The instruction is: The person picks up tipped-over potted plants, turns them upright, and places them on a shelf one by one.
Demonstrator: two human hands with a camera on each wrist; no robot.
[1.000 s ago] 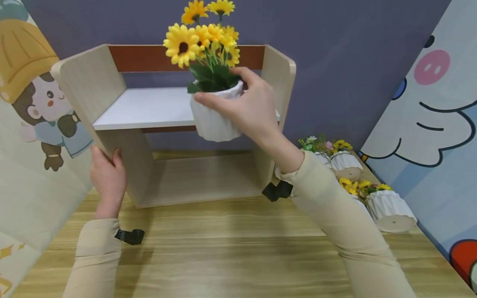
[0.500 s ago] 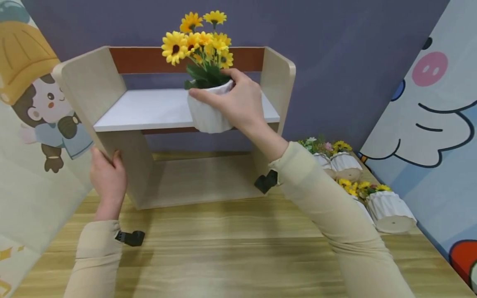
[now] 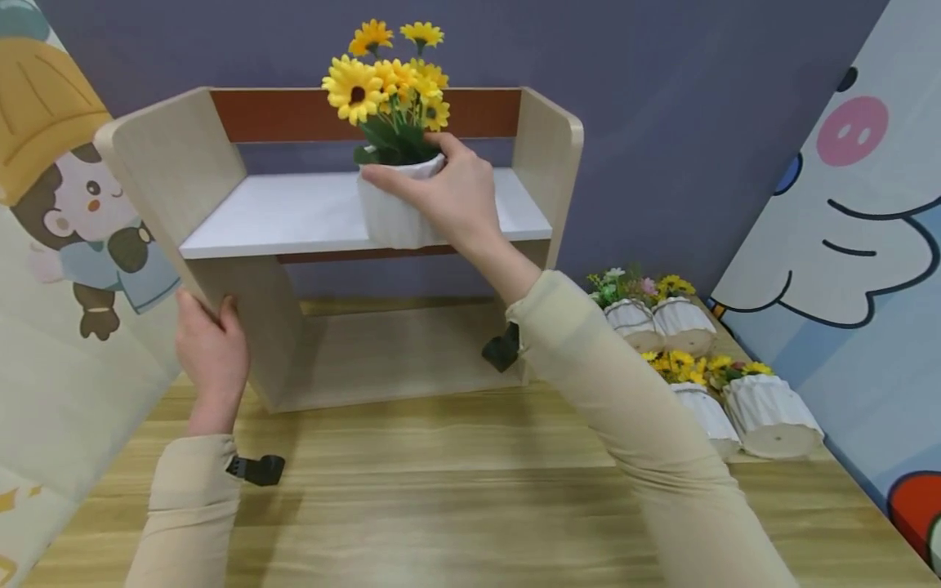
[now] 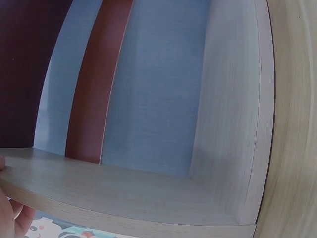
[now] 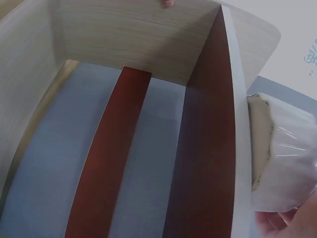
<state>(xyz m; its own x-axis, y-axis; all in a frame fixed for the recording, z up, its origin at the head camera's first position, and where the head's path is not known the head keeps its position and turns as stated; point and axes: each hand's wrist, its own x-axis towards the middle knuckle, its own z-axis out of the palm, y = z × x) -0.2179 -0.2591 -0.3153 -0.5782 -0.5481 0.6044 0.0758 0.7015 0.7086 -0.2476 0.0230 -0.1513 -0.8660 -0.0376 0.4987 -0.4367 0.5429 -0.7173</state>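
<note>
My right hand [image 3: 466, 196] grips a potted plant of artificial yellow sunflowers [image 3: 397, 208] by the rim of its white pot, thumb in front and fingers behind. The pot is upright at the front edge of the white upper board [image 3: 287, 212] of a small wooden shelf. In the right wrist view, the pot's pale base [image 5: 260, 144] sits close to that board's edge; whether they touch I cannot tell. My left hand [image 3: 213, 351] holds the front edge of the shelf's left side panel [image 3: 268, 343]. Only some fingers [image 4: 22, 218] show in the left wrist view.
Several more white pots [image 3: 772, 416] with artificial flowers lie tipped on the table's right side. The shelf's lower compartment has a wooden base board [image 3: 397, 351]. A purple wall [image 3: 662, 122] stands behind, with cartoon-printed walls at both sides.
The right hand has carried the potted plant left and further back, from in front of the shelf to the upper board's front edge. The left hand stays on the side panel.
</note>
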